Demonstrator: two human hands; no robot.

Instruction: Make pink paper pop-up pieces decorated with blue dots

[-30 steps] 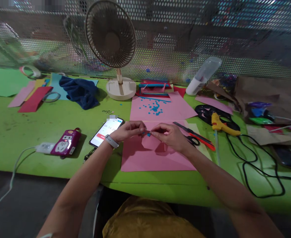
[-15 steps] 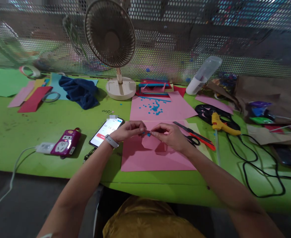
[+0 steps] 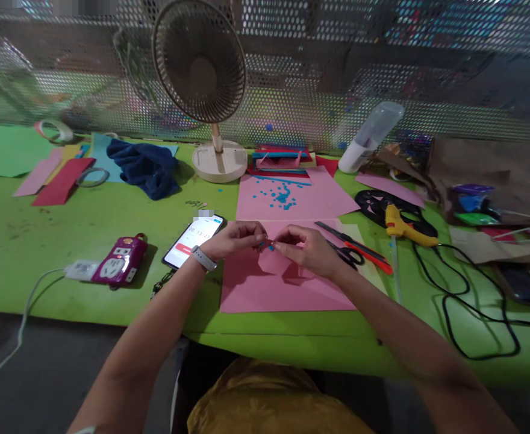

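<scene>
Over a pink sheet [image 3: 251,295] on the table, my two hands meet at the top of a small folded piece of pink paper [image 3: 274,263]. My left hand [image 3: 240,237], closed in a pinch, holds its upper left edge. My right hand [image 3: 308,248] pinches the upper right side, its fingers also closed. A tiny blue paper bit [image 3: 271,246] shows between the fingertips; which fingers touch it is unclear. Beyond the hands, many small blue paper squares [image 3: 283,196] lie scattered on another pink sheet [image 3: 323,193].
Right of my hands lie black-handled scissors [image 3: 353,257], an orange cutter knife [image 3: 373,260] and a yellow glue gun [image 3: 407,228] with a black cord. A phone [image 3: 193,241] showing a timer and a purple power socket [image 3: 123,260] lie left. A fan [image 3: 220,163] stands behind.
My hands stay almost in place, with only slight finger shifts around the pink paper and blue bit. The phone's timer has advanced.
</scene>
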